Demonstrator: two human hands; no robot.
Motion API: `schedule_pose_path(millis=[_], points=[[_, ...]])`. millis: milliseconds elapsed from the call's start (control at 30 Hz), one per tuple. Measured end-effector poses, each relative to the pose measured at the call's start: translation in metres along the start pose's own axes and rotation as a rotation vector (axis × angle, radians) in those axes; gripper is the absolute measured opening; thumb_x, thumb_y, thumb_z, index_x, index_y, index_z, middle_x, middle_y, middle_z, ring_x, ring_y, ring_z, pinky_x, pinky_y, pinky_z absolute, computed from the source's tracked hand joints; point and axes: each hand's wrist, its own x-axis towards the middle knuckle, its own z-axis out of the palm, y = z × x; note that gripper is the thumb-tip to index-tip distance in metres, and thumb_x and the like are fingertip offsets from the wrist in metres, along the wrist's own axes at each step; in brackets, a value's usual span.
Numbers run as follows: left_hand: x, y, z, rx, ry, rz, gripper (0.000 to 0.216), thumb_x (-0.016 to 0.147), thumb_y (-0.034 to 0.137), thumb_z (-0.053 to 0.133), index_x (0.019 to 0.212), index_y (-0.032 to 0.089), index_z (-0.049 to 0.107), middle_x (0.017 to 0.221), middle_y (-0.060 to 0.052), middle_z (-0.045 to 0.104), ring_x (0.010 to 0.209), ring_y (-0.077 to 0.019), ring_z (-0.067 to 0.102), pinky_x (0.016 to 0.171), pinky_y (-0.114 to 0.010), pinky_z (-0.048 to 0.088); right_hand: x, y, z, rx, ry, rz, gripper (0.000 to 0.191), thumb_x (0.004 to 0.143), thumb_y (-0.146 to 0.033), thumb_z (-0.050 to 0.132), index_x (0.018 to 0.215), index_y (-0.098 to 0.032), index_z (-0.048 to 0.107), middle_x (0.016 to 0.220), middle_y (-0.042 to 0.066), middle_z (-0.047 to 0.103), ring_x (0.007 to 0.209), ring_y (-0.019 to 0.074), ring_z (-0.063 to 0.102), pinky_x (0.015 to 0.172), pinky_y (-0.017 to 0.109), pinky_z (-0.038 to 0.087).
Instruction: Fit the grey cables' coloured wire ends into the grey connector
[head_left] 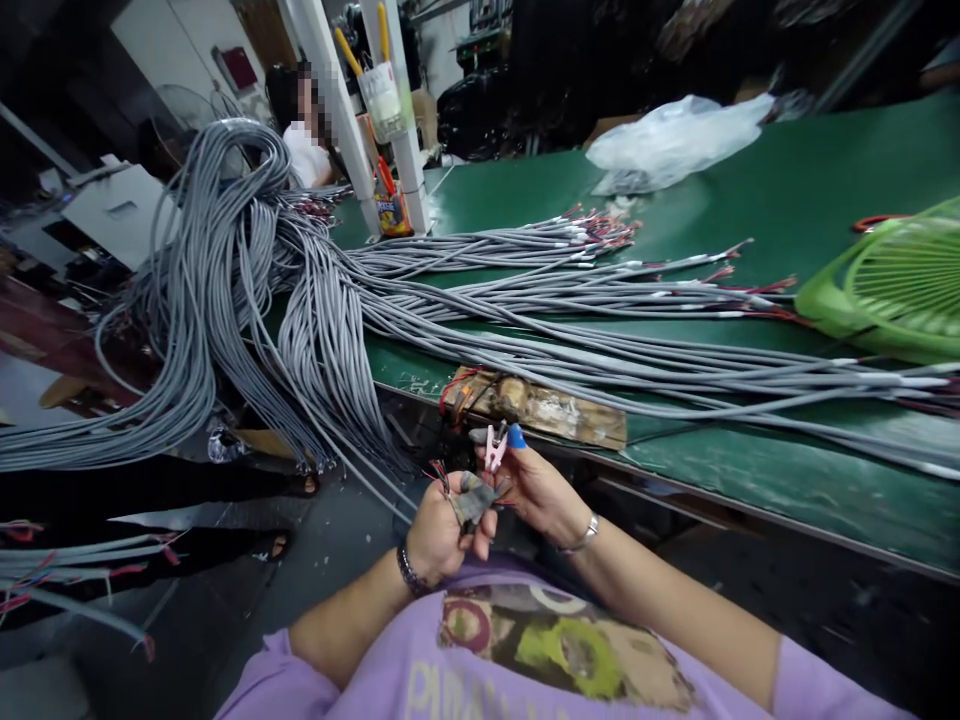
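My left hand (439, 535) is closed round the end of a grey cable (471, 500), whose thin coloured wires (439, 474) fan out above my fist. My right hand (532, 485) is closed on a small pink-handled cutter (495, 447), held just above that cable end; a blue cap covers one fingertip. Both hands hover below the edge of the green table (750, 470), close to my chest.
Many long grey cables (525, 340) lie across the green table and spill off its left end in a big heap (225, 300). A green plastic basket (892, 285) sits at right, a clear bag (675, 140) at back. A taped wooden block (540, 405) lies at the edge. Another person (304, 130) is at the far left.
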Motion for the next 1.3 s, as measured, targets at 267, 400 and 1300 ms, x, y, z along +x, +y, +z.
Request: schedule_pose_path(millis=[267, 400, 1300], points=[[0.000, -0.001, 0.001, 0.046, 0.004, -0.003, 0.030, 0.068, 0.037, 0.069, 0.069, 0.015, 0.049, 0.046, 0.001, 0.060, 0.026, -0.0074, 0.047, 0.025, -0.014, 0.015, -0.001, 0.000, 0.000, -0.015, 0.001, -0.023, 0.039, 0.070, -0.058, 0.064, 0.074, -0.019, 0.063, 0.067, 0.001, 0.061, 0.053, 0.0111, 0.051, 0.048, 0.023, 0.041], [-0.006, -0.002, 0.003, 0.061, 0.019, 0.006, 0.031, 0.068, 0.039, 0.069, 0.068, 0.016, 0.048, 0.046, 0.001, 0.060, 0.026, -0.0077, 0.048, 0.025, -0.014, 0.015, -0.007, -0.001, -0.002, 0.007, -0.056, -0.008, 0.041, 0.071, -0.059, 0.062, 0.078, -0.019, 0.062, 0.070, 0.002, 0.062, 0.057, 0.0112, 0.052, 0.053, 0.024, 0.042], [-0.013, -0.007, 0.016, 0.040, 0.166, 0.080, 0.035, 0.065, 0.043, 0.069, 0.069, 0.017, 0.046, 0.048, 0.002, 0.060, 0.027, -0.0079, 0.048, 0.027, -0.014, 0.016, -0.010, -0.001, 0.000, 0.027, -0.044, -0.012, 0.035, 0.075, -0.055, 0.059, 0.082, -0.021, 0.063, 0.071, 0.002, 0.063, 0.058, 0.0126, 0.053, 0.055, 0.025, 0.045]])
